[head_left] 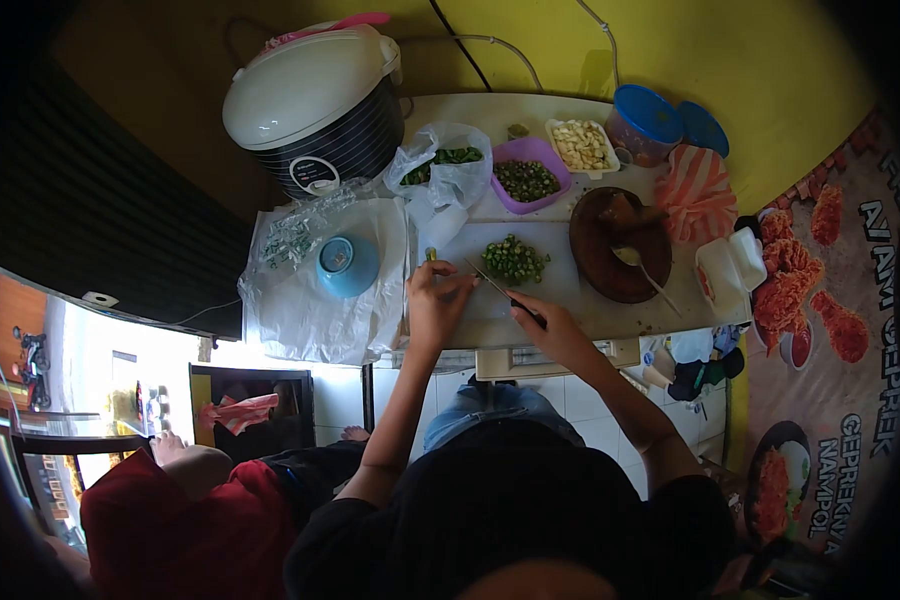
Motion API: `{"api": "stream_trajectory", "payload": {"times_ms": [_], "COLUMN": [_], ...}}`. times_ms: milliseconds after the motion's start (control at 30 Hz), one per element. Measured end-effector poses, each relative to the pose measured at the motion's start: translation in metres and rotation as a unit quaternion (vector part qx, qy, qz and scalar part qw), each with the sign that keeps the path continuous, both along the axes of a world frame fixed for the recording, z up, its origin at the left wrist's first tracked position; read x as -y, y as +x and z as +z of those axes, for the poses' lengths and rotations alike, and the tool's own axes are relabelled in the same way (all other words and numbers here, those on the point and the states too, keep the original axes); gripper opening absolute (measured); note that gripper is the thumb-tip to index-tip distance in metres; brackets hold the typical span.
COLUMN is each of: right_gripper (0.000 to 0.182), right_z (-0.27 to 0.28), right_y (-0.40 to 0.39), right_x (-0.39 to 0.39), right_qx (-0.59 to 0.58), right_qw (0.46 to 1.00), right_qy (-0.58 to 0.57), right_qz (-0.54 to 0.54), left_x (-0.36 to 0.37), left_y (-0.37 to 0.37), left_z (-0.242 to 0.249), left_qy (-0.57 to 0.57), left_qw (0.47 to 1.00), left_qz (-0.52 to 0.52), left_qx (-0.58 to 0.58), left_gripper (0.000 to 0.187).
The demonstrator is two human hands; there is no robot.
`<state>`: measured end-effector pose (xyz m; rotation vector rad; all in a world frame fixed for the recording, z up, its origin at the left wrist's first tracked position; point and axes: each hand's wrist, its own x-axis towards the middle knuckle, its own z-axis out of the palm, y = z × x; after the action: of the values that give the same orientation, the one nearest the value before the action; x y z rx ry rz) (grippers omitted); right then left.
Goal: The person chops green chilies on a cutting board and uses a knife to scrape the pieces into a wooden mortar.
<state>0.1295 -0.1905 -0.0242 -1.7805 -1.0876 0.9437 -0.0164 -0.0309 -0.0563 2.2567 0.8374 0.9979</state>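
My right hand [555, 332] is wrapped around the dark handle of a knife [492, 282], whose blade points up and left over a white cutting board [560, 270]. The fingers of my left hand [438, 303] are pinched together close to the knife's tip. A slim green vegetable piece [431, 255] shows at its fingers, mostly hidden. Just beyond the blade lies a pile of chopped green vegetable [515, 260] on the board. To the right of the pile sits a round brown mortar [595, 285] with a metal spoon [642, 268] resting in it.
Behind the board stand a purple container [562, 190] of chopped greens, a plastic bag [440, 150] and a white tub [610, 168] of pale pieces. An upturned blue bowl [348, 265] and a rice cooker [300, 100] are at left. Someone in red [210, 515] sits beside me.
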Motion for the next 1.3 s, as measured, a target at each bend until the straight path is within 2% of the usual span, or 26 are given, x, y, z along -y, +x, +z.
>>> {"api": "stream_trajectory", "payload": {"times_ms": [400,600,733,933,1133,1233,1300], "right_gripper": [0.039,0.039,0.039,0.039,0.040,0.040,0.040], "right_z": [0.003,0.004,0.001,0.004,0.001,-0.010,-0.007], "right_y": [-0.004,-0.003,-0.003,0.000,0.001,0.000,0.000], "right_x": [0.008,0.004,0.002,-0.005,0.004,0.011,0.013], "right_qx": [0.026,0.026,0.021,0.015,0.032,0.047,0.035], "right_qw": [1.000,1.000,1.000,1.000,0.999,0.995,0.999], "right_qy": [0.012,0.004,0.020,-0.015,0.014,0.091,0.042], "right_qz": [-0.003,-0.004,-0.006,-0.004,0.006,0.003,0.005], "left_x": [-0.002,-0.005,-0.004,-0.003,-0.002,-0.001,-0.001], "left_y": [0.001,-0.001,0.001,0.001,0.001,0.001,0.001], "left_z": [-0.004,-0.005,-0.001,-0.001,-0.003,-0.002,-0.002], "left_qy": [0.030,-0.008,0.020,0.021,0.030,0.022,0.022], "left_qw": [0.999,1.000,0.999,1.000,0.999,1.000,1.000], "left_qz": [-0.007,-0.015,-0.014,-0.012,-0.004,-0.002,-0.005], "left_qx": [0.018,-0.003,0.023,0.017,0.010,0.011,0.012], "left_gripper": [0.014,0.015,0.014,0.013,0.012,0.012,0.011]}}
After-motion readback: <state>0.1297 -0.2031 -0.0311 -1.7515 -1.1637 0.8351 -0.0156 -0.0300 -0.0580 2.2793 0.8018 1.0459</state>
